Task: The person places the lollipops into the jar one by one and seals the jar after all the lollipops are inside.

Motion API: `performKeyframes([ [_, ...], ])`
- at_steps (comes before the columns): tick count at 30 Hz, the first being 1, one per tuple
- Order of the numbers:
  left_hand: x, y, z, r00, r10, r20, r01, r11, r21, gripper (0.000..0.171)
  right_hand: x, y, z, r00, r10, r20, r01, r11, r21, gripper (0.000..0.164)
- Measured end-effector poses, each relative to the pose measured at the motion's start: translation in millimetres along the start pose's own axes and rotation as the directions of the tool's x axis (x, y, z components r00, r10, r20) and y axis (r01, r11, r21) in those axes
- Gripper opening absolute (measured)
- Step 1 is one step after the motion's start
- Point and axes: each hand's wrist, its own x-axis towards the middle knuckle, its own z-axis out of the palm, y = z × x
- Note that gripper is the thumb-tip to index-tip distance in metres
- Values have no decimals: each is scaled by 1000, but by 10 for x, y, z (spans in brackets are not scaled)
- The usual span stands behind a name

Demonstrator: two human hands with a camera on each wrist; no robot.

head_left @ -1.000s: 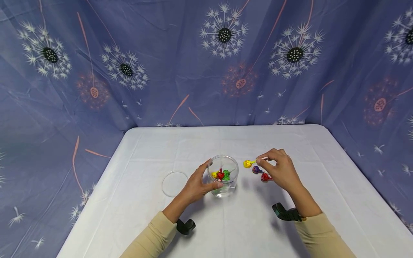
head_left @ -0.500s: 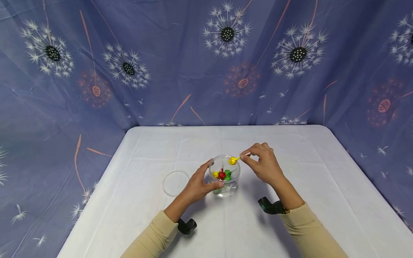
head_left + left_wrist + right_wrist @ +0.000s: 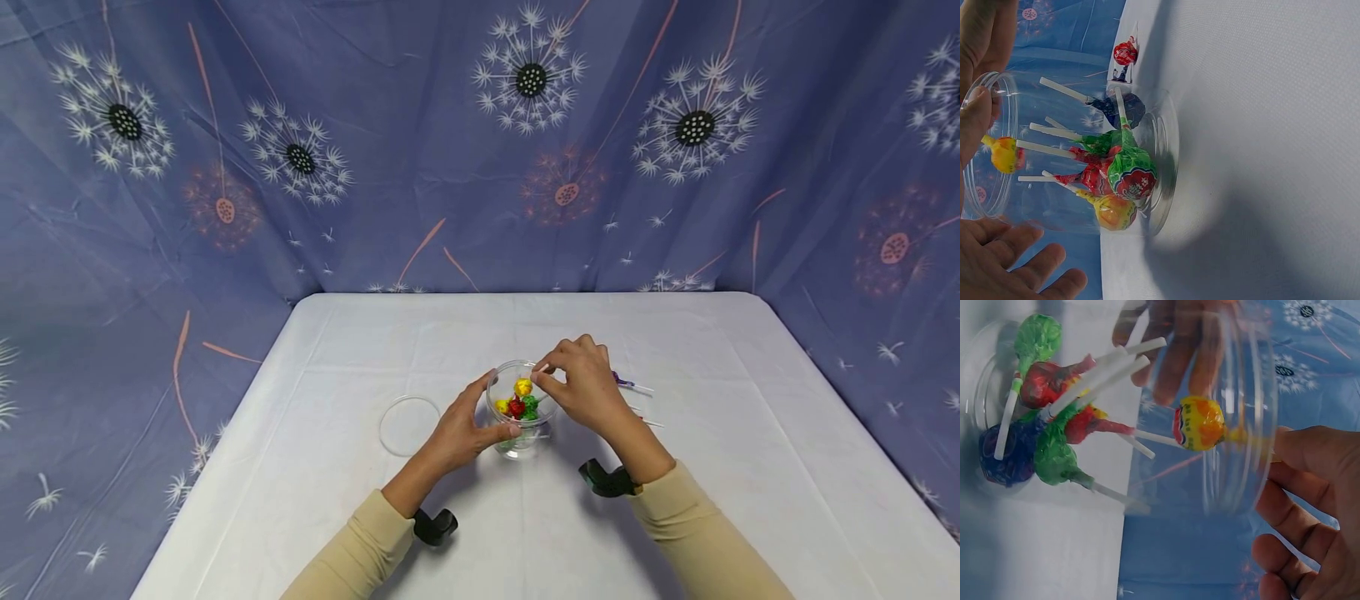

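Right at lower centre of the head view, my left hand (image 3: pixel 463 427) grips the clear jar (image 3: pixel 519 454), and my right hand (image 3: pixel 583 385) pinches the yellow lollipop (image 3: pixel 522 387), candy end down inside the rim!

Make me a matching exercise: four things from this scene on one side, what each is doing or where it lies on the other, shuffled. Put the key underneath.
Column one
1. Left hand
2. Green lollipops
3. Right hand
4. Clear ring

Column two
A. pinches the stick of a yellow lollipop
B. lies on the white table, to the left of the jar
C. holds the jar by its side, near the rim
D. down inside the jar, toward its base

Right pairs
1-C
2-D
3-A
4-B
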Motion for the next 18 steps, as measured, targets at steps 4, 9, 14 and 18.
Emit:
performKeyframes([
  [4, -4, 6, -2, 1000, 6, -4, -6, 1000, 8, 90, 11, -32, 48, 1000, -18, 24, 20, 998, -62, 7],
  [9, -6, 15, -3, 1000, 8, -8, -8, 1000, 12, 89, 24, -61, 96, 998, -17, 60, 24, 992, -124, 10],
  [14, -7, 16, -4, 1000, 8, -8, -8, 1000, 12, 89, 23, -81, 134, 997, -21, 69, 30, 989, -142, 11],
  [18, -9, 11, -4, 1000, 0, -2, 0, 1000, 7, 90, 14, -94, 156, 997, -29, 76, 40, 988, -147, 8],
])
